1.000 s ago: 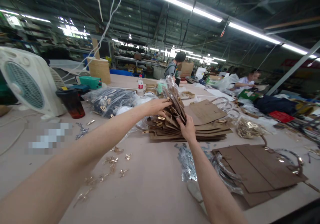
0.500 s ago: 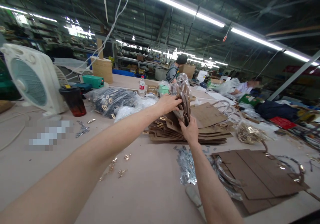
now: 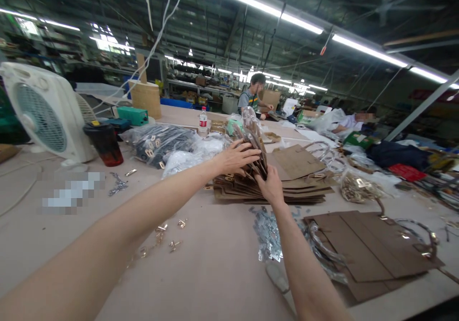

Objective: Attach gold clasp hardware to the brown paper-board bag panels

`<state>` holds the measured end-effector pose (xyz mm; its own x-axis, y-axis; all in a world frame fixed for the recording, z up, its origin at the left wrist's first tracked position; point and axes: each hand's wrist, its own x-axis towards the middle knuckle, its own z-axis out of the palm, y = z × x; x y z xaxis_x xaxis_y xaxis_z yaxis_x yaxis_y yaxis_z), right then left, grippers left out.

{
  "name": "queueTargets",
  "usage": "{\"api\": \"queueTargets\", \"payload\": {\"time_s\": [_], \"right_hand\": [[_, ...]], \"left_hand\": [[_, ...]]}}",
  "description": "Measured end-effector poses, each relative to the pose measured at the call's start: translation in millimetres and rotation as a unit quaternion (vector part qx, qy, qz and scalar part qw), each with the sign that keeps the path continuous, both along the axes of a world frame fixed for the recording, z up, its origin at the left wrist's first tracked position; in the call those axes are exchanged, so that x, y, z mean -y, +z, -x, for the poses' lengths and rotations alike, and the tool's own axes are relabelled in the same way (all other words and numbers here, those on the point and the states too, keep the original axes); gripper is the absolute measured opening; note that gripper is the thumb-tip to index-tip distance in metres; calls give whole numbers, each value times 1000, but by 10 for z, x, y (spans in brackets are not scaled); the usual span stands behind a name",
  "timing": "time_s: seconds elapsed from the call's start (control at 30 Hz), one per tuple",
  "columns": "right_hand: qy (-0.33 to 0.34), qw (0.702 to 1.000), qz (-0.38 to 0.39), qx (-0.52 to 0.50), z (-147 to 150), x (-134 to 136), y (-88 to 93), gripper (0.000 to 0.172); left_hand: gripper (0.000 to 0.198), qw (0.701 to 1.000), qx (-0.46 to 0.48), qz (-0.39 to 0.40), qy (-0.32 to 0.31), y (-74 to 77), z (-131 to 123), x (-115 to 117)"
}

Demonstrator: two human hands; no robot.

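The right hand [image 3: 271, 187] pinched tilted bags [image 3: 260, 140] over the stack [image 3: 301, 193], well inside the table's [image 3: 201, 273] near edge; the left hand [image 3: 234, 159] lay against them, its grip unclear. A loose pinch could have let them slip.

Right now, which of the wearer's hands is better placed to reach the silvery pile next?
The right hand, probably: it is nearer the silvery pile, and its forearm passes beside it. The left hand is farther off. Both are on the brown pieces, so either must leave them.
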<state>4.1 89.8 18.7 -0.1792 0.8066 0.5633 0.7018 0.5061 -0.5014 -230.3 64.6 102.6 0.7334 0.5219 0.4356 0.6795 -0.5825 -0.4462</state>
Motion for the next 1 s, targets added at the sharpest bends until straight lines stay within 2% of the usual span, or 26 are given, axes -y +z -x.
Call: {"api": "queueTargets", "payload": {"time_s": [0.13,0.17,0.23,0.27,0.37,0.47,0.6,0.7,0.83,1.0], "right_hand": [[91,996,10,11,-95,-25,53,79],[94,995,5,20,-91,-30,58,85],[55,998,-11,28,-44,-36,50,93],[22,999,-19,28,-10,-36,37,91],[-59,997,-30,36,79,-24,-24,70],[-85,993,-27,72,93,-5,-79,57],[-83,992,-17,96,50,-13,-70,52],[-73,993,-1,98,12,-56,-2,52],[-50,995,7,87,-35,-115,79,51],[-47,996,9,74,-57,-160,84,52]], "left_hand": [[64,1000,4,-9,6,112,-69,-121],[63,1000,6,-14,9,128,-89,-142],[61,1000,14,-23,13,143,-129,-168],[61,999,18,-27,15,141,-141,-171],[62,999,30,-32,14,97,-110,-134],[74,1000,22,-20,-9,6,32,-47],[95,1000,3,5,-28,-104,190,7],[102,1000,17,3,-14,-121,149,-53],[95,1000,21,1,-21,-76,14,-174],[79,999,25,-20,-14,-44,-72,-270]]}}
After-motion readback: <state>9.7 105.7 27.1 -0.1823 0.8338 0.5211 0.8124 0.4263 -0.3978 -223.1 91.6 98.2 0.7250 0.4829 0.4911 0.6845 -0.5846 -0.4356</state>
